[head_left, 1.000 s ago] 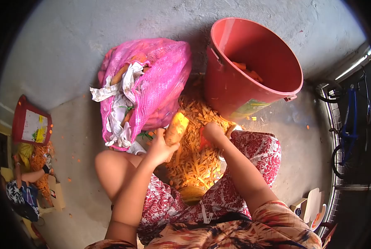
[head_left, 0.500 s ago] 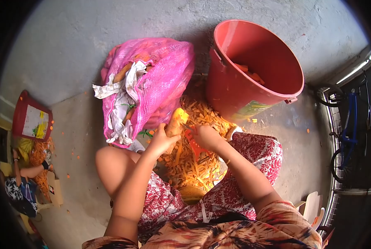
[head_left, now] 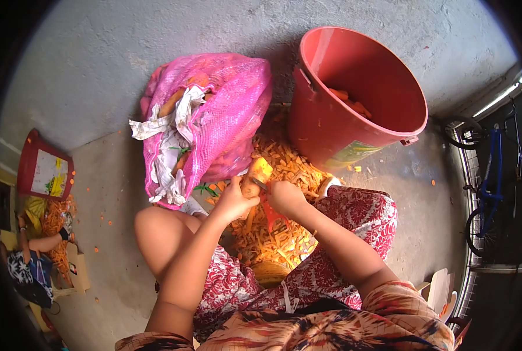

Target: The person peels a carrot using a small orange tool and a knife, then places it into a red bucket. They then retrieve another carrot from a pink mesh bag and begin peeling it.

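Between my knees, my left hand [head_left: 235, 200] grips a thick carrot [head_left: 251, 187] by its lower part. The carrot tilts upward; its top end is bright yellow-orange and bare of skin, while the lower part is still brownish. My right hand [head_left: 287, 198] is closed around a peeler with a red handle [head_left: 274, 217], and the peeler's dark blade lies against the carrot's right side. Below both hands, a heap of orange peelings [head_left: 268, 238] covers the floor and reaches back toward the wall.
A pink mesh sack [head_left: 232, 111] of carrots stands at the back left. To its right is a tall red bucket [head_left: 354, 131] with peeled carrots inside. At far left, another person [head_left: 32, 257] sits by more peelings and a second red bucket [head_left: 46, 165]. A blue bicycle [head_left: 495, 169] is at right.
The peeler has come up and left against the carrot. My left hand has shifted slightly down and right, and the carrot's yellow end has moved right.
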`<state>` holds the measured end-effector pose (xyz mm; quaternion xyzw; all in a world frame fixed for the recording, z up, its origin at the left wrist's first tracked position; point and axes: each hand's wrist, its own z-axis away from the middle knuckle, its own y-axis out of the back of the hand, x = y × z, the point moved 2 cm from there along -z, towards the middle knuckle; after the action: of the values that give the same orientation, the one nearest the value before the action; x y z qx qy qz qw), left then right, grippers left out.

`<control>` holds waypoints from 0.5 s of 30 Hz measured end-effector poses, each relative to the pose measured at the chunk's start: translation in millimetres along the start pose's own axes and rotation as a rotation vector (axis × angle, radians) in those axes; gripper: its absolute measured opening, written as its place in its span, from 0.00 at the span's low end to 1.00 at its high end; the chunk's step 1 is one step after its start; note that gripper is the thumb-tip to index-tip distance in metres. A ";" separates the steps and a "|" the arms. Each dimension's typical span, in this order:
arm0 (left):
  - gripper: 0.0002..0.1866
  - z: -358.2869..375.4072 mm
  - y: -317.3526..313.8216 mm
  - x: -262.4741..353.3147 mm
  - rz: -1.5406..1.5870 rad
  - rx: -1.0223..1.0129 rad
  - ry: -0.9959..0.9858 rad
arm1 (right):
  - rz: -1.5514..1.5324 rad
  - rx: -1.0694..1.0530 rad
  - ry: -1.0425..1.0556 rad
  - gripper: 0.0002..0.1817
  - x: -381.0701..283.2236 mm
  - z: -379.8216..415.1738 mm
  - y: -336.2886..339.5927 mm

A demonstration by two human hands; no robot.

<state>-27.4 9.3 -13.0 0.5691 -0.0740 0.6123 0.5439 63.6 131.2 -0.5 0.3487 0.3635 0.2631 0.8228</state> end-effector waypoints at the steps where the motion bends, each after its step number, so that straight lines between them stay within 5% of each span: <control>1: 0.35 0.9 -1.0 -0.3 0.010 0.008 -0.011 | 0.006 0.014 -0.009 0.15 -0.6 0.5 -0.8; 15: 0.35 9.6 -4.9 4.8 -0.026 -0.121 0.062 | 0.286 0.125 -0.105 0.14 10.6 -18.4 -12.2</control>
<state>-16.6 7.2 -8.5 0.5167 -0.0865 0.6170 0.5872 57.8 138.0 -23.3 0.4605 0.2823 0.3362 0.7715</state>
